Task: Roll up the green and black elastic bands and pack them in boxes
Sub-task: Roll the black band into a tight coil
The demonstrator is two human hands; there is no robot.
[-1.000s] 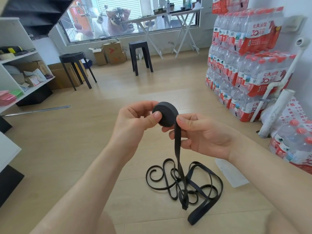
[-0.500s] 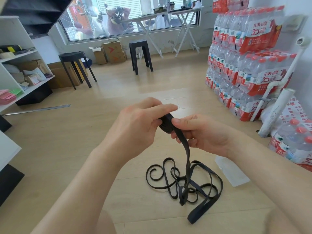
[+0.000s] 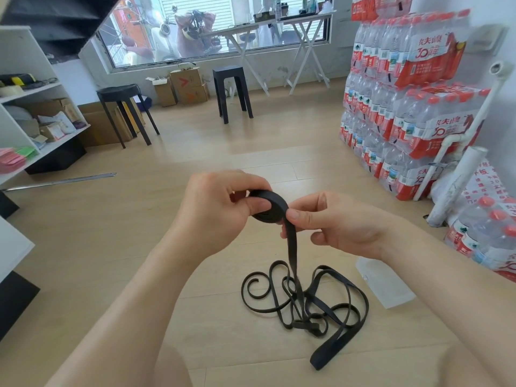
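In the head view, your left hand (image 3: 215,208) is curled round the roll (image 3: 269,209) of the black band, thumb laid across its face, and holds it in the air in front of you. Your right hand (image 3: 340,222) pinches the band just beside the roll, where it leaves the coil and hangs down. The loose tail (image 3: 307,305) lies in tangled loops on the floor (image 3: 139,247) below, so I judge the black band only partly wound, with a good length left to take up. What looks like a clear box (image 3: 385,286) lies on the floor just right of the loops, and nothing shows inside it. No green band is in view, so that one and all the packing seem to lie ahead of you.
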